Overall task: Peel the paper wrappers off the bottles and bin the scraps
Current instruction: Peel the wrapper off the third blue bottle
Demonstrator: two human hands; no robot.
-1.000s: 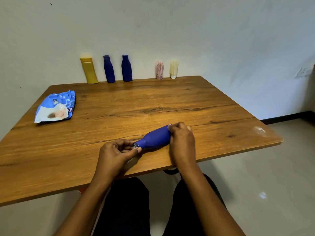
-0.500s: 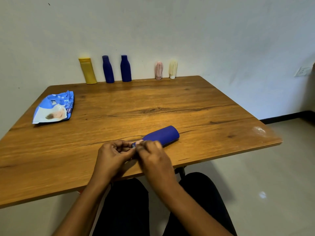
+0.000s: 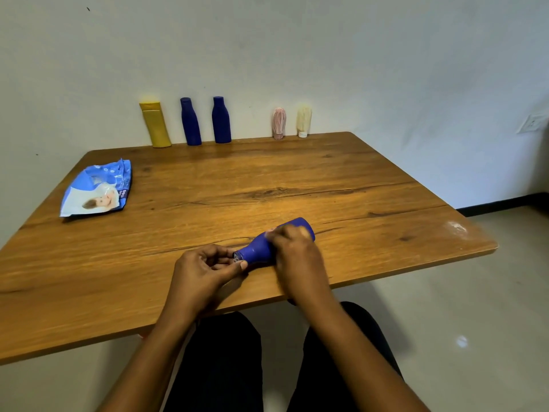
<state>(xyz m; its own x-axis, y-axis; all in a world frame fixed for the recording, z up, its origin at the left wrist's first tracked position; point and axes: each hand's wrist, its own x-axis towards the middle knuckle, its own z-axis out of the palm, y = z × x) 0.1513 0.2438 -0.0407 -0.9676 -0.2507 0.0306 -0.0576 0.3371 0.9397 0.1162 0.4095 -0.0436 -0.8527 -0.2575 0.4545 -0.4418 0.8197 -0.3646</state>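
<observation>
The blue bottle (image 3: 258, 252) lies on its side near the counter's (image 3: 326, 179) front edge, its neck pinched between the left hand's (image 3: 202, 272) thumb and fingers. The right hand (image 3: 297, 251) curls over the body, blurred, so any wrapper edge is hidden. Peeling likely goes best with the neck held firm and the paper drawn slowly.

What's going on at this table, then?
A person sits at a table working on a blue bottle that lies on its side. The left hand pinches its neck end; the right hand, blurred, lies over its body, so its grip is unclear. No torn-off paper shows. Five other bottles stand by the wall, and a blue packet lies at the far left.
</observation>
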